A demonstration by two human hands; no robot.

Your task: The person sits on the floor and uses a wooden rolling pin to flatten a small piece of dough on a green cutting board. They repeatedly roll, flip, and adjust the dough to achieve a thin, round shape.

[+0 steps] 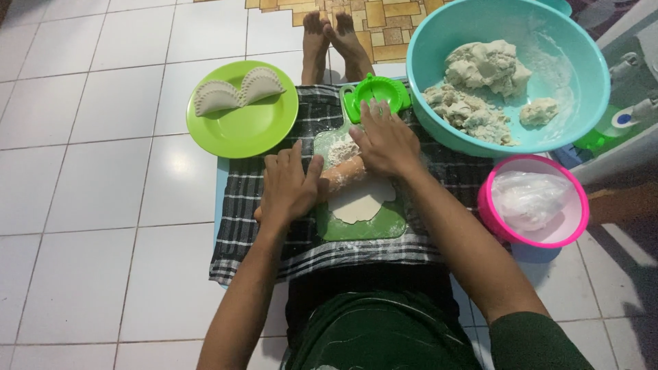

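The rolling pin lies across a green board on the lap, over a flattened dough sheet. The left hand and right hand press on it, fingers spread flat, not clenched. A green plate holds two shaped dumplings.

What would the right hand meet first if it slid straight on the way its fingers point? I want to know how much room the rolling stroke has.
Probably the green dumpling press: the right hand points up the board, fingertips nearly at its rim, though depth is unclear.
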